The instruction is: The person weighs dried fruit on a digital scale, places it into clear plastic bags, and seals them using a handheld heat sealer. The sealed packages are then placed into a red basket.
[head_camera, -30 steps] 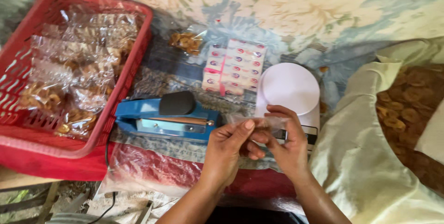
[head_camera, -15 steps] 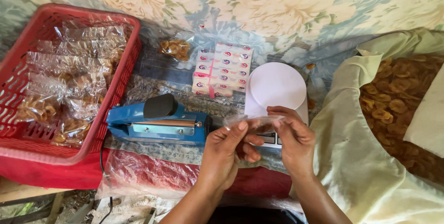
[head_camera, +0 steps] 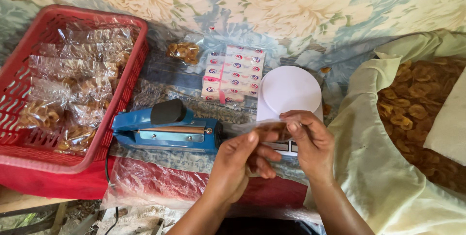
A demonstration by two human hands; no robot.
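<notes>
Floral cloth (head_camera: 301,7) is covering the whole surface, pale blooms on blue. At centre, both hands are holding a small clear packet (head_camera: 264,129) of brown chips just above the white round scale (head_camera: 290,91). Left hand (head_camera: 240,164) is pinching the near end, fingers closed on the plastic; right hand (head_camera: 311,143) is gripping the far end, thumb and fingertips clamped on it too. Just to the left, a blue heat sealer (head_camera: 167,130) with a black knob is lying flat. Behind it, a stack of small white boxes (head_camera: 233,73) is sitting. Further left, a red basket (head_camera: 29,133) is holding filled packets. Off right, a cream sack (head_camera: 374,157) is lying open, showing loose chips (head_camera: 412,104).
</notes>
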